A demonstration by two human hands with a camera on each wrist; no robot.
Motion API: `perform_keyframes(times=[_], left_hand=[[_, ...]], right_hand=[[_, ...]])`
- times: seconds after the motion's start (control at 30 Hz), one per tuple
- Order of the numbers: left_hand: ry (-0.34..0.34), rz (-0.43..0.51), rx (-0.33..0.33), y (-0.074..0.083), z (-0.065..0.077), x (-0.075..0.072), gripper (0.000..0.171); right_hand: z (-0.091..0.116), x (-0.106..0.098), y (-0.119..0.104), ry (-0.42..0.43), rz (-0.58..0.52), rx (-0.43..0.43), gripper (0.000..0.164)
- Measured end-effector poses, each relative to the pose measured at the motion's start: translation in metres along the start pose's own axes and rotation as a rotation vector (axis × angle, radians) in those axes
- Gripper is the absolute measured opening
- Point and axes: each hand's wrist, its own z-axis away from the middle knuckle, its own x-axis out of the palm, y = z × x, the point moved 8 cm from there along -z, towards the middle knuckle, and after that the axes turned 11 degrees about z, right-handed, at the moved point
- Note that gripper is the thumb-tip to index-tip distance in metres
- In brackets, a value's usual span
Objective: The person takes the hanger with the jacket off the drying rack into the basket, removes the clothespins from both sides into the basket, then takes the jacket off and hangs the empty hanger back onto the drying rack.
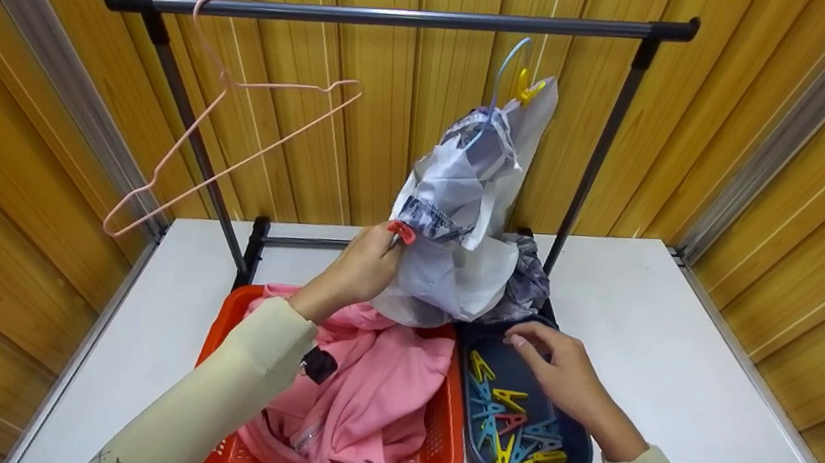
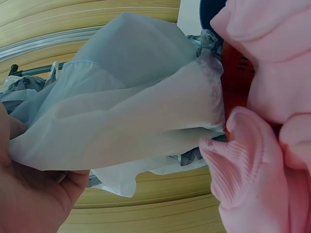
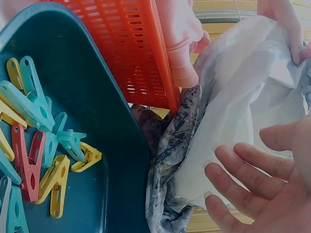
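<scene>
A white garment with a grey-and-white patterned trim [image 1: 460, 191] hangs on a light blue hanger [image 1: 499, 69], whose hook top shows just below the rail. A yellow clothespin [image 1: 528, 87] sits at the garment's upper right corner. With curled fingers, my left hand [image 1: 370, 261] grips the garment's edge, a red clothespin [image 1: 402, 232] at its fingertips. White cloth [image 2: 121, 116] runs out from that hand in the left wrist view. My right hand [image 1: 560, 368], fingers loosely bent and holding nothing, is over the dark blue tub [image 1: 584, 440], near the garment's lower part.
A red basket [image 1: 459, 412] holds a pink garment [image 1: 370, 397]. Yellow, blue and red clothespins [image 3: 30, 165] lie in the tub. A pink hanger [image 1: 229, 84] hangs at the left of the rack's rail [image 1: 400, 17]. Wood-patterned walls [image 1: 809, 241] enclose the white table [image 1: 669, 340].
</scene>
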Motion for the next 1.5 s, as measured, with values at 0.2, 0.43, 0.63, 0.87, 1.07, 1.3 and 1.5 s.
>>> perform_keyframes(times=[0.2,0.43,0.63,0.87,1.07,1.3,1.5], left_hand=[[-0.007,-0.025,0.027,-0.005,0.004,0.001,0.019],[-0.007,-0.041,0.027,-0.011,0.011,0.001,0.019],[-0.013,-0.09,0.074,-0.011,0.015,0.002,0.017],[-0.019,-0.095,0.115,-0.013,0.019,0.003,0.015],[-0.033,-0.112,0.108,-0.019,0.024,0.005,0.016],[-0.053,-0.137,0.12,-0.022,0.029,0.006,0.013],[-0.068,-0.155,0.113,-0.025,0.032,0.007,0.012]], right_hand=[[0.0,-0.003,0.001,0.033,-0.003,0.013,0.015],[-0.001,-0.005,0.002,0.053,-0.019,0.022,0.016],[-0.003,-0.008,0.003,0.077,-0.012,0.041,0.017],[-0.004,-0.01,0.006,0.104,-0.03,0.066,0.018],[-0.006,-0.015,0.005,0.154,-0.05,0.072,0.021],[-0.006,-0.021,0.006,0.173,-0.083,0.089,0.025],[-0.008,-0.024,0.007,0.195,-0.106,0.105,0.027]])
